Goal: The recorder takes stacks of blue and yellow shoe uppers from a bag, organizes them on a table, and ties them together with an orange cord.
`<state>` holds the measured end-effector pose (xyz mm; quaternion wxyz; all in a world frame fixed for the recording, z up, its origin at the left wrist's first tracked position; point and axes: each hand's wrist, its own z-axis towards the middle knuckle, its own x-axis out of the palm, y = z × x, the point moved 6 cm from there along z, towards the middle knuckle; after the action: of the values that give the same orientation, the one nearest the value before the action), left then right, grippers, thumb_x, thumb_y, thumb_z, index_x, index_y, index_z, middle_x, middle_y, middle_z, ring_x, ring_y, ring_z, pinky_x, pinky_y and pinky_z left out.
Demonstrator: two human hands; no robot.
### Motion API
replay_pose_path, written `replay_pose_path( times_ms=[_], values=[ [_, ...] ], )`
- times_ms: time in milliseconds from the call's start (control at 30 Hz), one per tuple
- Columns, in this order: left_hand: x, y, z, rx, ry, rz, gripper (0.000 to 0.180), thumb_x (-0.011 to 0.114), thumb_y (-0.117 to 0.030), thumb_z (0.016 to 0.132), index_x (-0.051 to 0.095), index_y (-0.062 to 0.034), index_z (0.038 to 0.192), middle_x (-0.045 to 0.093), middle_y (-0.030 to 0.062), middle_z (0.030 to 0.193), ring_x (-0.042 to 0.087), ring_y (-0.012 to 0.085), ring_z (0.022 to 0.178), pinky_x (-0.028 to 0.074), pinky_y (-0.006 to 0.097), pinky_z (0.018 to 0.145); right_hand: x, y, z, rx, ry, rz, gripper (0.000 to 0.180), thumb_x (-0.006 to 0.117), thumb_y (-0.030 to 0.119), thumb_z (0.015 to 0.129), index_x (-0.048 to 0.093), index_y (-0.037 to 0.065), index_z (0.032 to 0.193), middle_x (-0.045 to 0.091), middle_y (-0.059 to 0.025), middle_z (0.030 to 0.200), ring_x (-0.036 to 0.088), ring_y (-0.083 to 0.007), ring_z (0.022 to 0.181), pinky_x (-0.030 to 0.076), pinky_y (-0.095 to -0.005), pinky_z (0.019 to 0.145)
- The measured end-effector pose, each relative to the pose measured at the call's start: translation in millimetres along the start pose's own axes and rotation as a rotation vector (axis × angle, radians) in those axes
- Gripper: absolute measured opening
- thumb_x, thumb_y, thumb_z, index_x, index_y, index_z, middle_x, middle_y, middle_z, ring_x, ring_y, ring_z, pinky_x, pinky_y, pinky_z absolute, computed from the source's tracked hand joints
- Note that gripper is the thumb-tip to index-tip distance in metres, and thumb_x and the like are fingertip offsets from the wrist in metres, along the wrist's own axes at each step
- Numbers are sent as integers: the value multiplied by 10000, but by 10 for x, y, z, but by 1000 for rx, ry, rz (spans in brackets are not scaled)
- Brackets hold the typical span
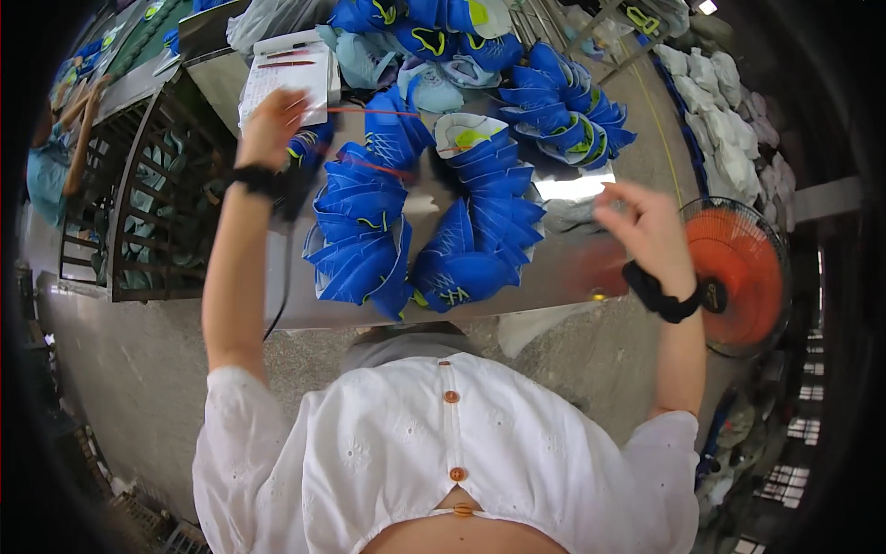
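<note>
Nested blue shoe uppers [355, 231] with white lines and yellow-green trim curve in a row along the left of the metal table. A second row of uppers [494, 208] curves beside it on the right. A thin red cord [365, 111] runs rightward from my left hand [274, 125], whose fingers are closed on it, above the left row. Another red strand [369, 166] crosses the uppers lower down. My right hand [643, 226] hovers over the table's right side, thumb and fingers apart, with nothing visible in it.
A notepad [318, 78] with pens lies at the back left. More blue uppers [563, 106] and light-blue ones [434, 88] are piled at the back. An orange fan [738, 268] stands to the right, a metal rack cart [138, 203] to the left. Beyond it, another person [51, 175] works.
</note>
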<state>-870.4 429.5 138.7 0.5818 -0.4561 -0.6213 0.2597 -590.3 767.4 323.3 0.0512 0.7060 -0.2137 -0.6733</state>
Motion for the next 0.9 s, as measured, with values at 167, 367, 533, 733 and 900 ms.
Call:
replay_pose_path(
  times_ms=[167, 367, 533, 733, 900],
  values=[
    [-1855, 12, -467, -142, -187, -374, 234, 553, -151, 815, 493, -22, 1001, 519, 111, 1066, 517, 228, 972, 476, 300, 736, 1237, -387, -232, -101, 132, 40, 420, 649, 343, 682, 592, 32, 959, 622, -111, 770, 600, -271, 716, 461, -350, 642],
    [-1947, 26, -1547, 116, -674, -97, 313, 543, -173, 802, 457, -27, 1064, 488, 80, 1002, 500, 190, 956, 452, 301, 729, 2048, 109, -25, 14, 194, -194, 779, 682, 502, 576, 423, 21, 1131, 516, -172, 980, 567, -318, 826, 470, -388, 663],
    [476, 656, -2455, 42, 407, 548, 392, 518, -152, 781, 429, -8, 1135, 466, 93, 1142, 466, 180, 1040, 417, 282, 777, 2456, 42, 279, 19, 118, -158, 690, 745, 395, 525, 437, -31, 972, 594, -153, 804, 572, -310, 774, 489, -372, 601],
    [860, 2007, -2630, 249, 474, 1399, 789, 617, -85, 644, 174, 61, 1280, 240, 183, 1333, 299, 326, 1201, 352, 368, 924, 2288, -116, 91, 2, 21, 10, 692, 730, 305, 550, 396, 13, 1081, 603, -151, 843, 540, -320, 811, 468, -397, 627],
    [627, 2215, -2563, 333, 426, 1816, 508, 587, -217, 666, 467, -60, 1134, 496, 120, 1083, 412, 287, 1085, 423, 348, 783, 1986, -871, -258, 19, -50, 20, 679, 727, 290, 568, 428, 92, 1145, 578, -93, 975, 501, -282, 866, 442, -363, 692]
  ],
)
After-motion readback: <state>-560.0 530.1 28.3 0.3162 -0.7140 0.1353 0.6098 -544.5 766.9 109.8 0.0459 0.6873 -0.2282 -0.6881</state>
